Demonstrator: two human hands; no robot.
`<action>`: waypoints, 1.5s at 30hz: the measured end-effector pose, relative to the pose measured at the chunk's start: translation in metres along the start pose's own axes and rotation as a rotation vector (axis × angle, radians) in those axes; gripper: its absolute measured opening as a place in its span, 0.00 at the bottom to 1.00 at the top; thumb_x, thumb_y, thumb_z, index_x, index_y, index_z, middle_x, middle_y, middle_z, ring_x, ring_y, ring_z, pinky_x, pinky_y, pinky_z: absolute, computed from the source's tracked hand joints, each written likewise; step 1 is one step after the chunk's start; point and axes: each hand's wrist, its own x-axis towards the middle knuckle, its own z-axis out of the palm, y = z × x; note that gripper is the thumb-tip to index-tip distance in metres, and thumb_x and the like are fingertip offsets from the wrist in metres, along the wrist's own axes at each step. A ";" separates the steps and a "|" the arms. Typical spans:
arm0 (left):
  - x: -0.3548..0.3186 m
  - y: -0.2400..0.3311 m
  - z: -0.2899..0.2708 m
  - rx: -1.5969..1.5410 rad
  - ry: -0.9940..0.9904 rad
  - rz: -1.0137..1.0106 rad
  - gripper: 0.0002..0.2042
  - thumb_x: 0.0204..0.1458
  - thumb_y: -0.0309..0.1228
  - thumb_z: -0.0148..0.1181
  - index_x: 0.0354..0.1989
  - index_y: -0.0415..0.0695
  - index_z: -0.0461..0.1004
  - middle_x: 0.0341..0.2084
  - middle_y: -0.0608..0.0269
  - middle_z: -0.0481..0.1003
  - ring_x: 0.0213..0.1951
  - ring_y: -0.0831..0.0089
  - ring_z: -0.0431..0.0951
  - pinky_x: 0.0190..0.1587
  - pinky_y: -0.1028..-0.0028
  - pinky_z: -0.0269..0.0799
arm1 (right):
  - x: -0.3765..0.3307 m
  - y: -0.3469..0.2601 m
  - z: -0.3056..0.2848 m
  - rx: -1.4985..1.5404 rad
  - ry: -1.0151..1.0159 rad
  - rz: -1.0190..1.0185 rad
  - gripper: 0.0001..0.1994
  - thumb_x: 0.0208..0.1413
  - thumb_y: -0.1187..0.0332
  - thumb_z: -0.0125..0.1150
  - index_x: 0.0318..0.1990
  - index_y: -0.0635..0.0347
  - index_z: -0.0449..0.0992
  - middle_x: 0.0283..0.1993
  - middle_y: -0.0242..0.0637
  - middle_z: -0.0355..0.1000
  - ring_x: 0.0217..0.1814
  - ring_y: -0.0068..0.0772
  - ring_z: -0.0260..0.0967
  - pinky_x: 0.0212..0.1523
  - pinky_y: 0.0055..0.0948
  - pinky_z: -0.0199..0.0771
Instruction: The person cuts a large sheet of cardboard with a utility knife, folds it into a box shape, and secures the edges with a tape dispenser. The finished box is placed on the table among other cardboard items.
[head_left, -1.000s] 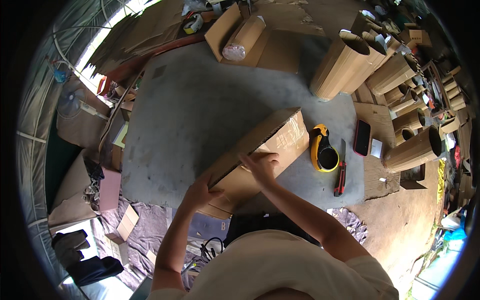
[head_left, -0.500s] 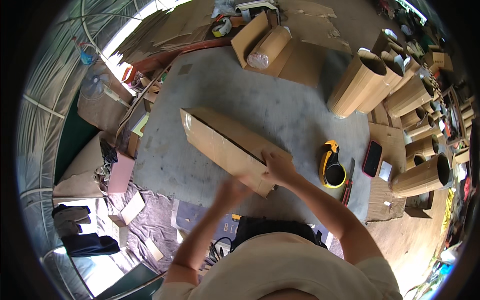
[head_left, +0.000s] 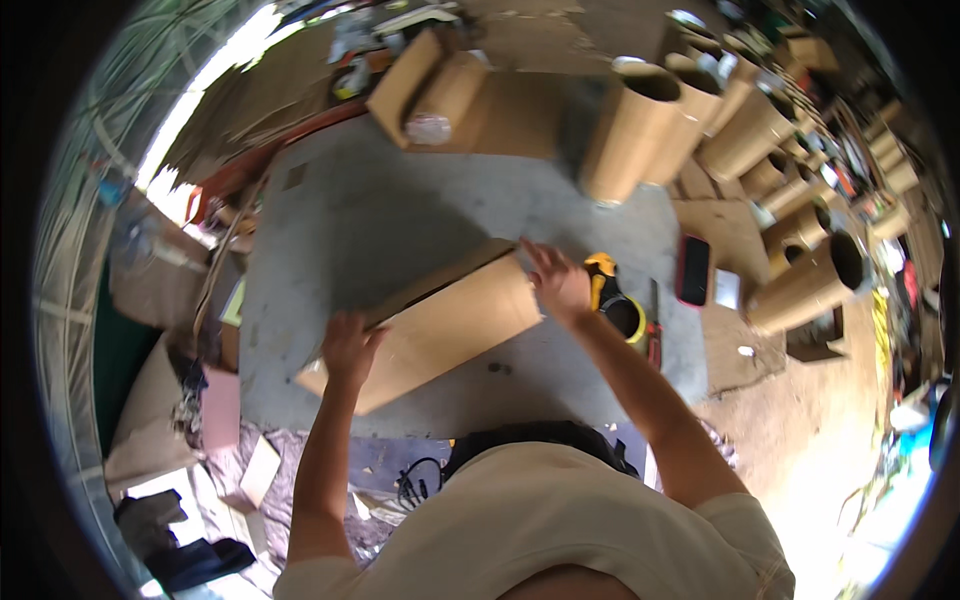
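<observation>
**Both hands on a flat cardboard piece at the centre of the counter**

A long, flat brown cardboard piece lies on the grey counter in the middle of the frame, running from lower left up to the right. The left hand rests on its lower left part, fingers spread a little and laid flat on the top face. The right hand is at the upper right end of the cardboard, its fingers spread wide and reaching over that end edge; whether they press the edge or only touch it cannot be told. Neither hand closes around anything.

Just right of the right hand, touching or nearly touching it, sits a yellow and black tape dispenser. A slim red-handled tool lies just beside that, toward the right edge of the counter. Further right, a red phone lies flat on a sheet of brown board, with a small white card next to it.

At the upper middle of the frame an open cardboard box lies on its side with a roll inside. To the upper right stand and lean many cardboard tubes, the nearest ones upright at the far edge of the counter, the others spread toward the right rim of the frame. One tube lies tilted at the right, its dark open end facing up.

Scraps of cardboard and a pink sheet lie on the floor at the lower left.
</observation>
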 end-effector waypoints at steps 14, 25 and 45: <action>-0.006 0.051 -0.013 -0.397 -0.295 -0.014 0.26 0.43 0.48 0.61 0.41 0.37 0.66 0.33 0.45 0.71 0.38 0.49 0.71 0.37 0.59 0.66 | -0.187 0.112 -0.022 -0.413 0.006 1.039 0.30 0.33 0.66 0.63 0.48 0.64 0.62 0.46 0.47 0.63 0.47 0.48 0.62 0.46 0.37 0.67; 0.032 0.122 0.004 -0.667 -0.316 0.384 0.24 0.51 0.43 0.54 0.52 0.42 0.63 0.46 0.47 0.70 0.45 0.54 0.72 0.43 0.61 0.69 | -0.143 -0.064 -0.065 0.255 -0.022 0.656 0.20 0.49 0.72 0.57 0.51 0.58 0.63 0.36 0.43 0.71 0.28 0.37 0.71 0.30 0.29 0.71; 0.035 0.134 -0.013 -0.774 -0.571 0.292 0.27 0.47 0.35 0.60 0.55 0.36 0.60 0.43 0.49 0.68 0.40 0.55 0.73 0.38 0.66 0.70 | -0.106 -0.118 -0.023 0.124 -0.269 0.629 0.16 0.51 0.57 0.57 0.33 0.60 0.61 0.22 0.43 0.68 0.18 0.46 0.68 0.16 0.38 0.67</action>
